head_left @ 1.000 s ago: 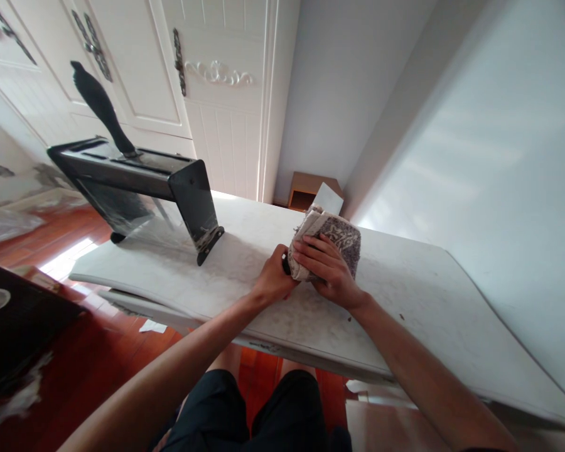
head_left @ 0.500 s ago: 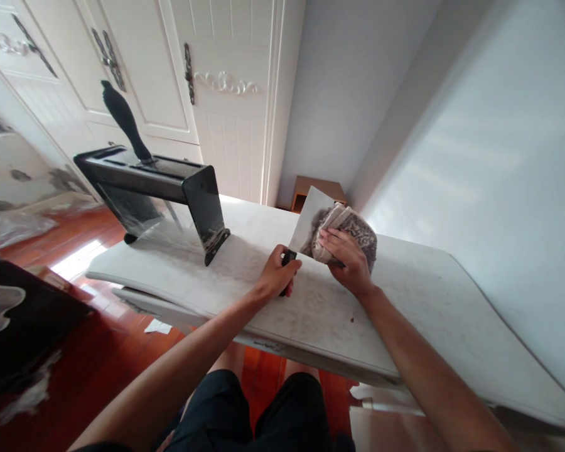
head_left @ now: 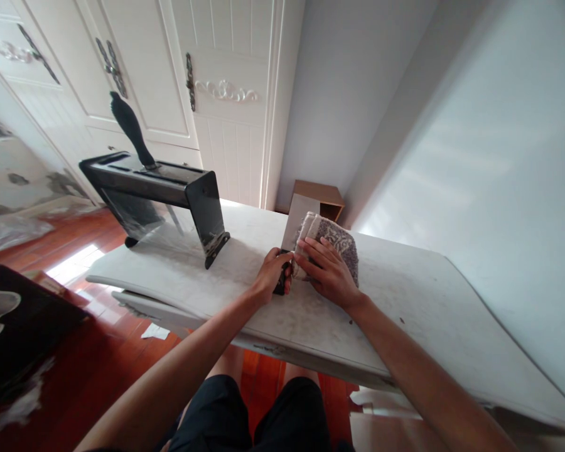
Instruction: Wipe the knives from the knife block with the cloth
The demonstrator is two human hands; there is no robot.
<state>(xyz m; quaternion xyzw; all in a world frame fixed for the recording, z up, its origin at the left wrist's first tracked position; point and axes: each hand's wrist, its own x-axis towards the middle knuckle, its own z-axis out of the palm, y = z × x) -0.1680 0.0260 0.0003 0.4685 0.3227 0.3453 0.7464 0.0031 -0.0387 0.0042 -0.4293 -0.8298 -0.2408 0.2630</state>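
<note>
Wrapped around a black handle, my left hand grips a cleaver above the white tabletop. Its broad, flat blade points away from me, and part of it is hidden behind a folded brown-and-cream patterned towel. My right hand presses that towel on the blade, close to the handle and to my left hand's fingers. To the left stands a black knife block with clear sides. One black-handled knife is upright in it.
The worn white table stretches right toward the pale wall. White cabinets stand behind, with a small wooden box past the table's far edge. A black box sits low on the left, on the red floor.
My right hand and the towel have slid left along the blade toward the handle, covering more of the blade's lower part. My left hand has shifted slightly left with the cleaver.
</note>
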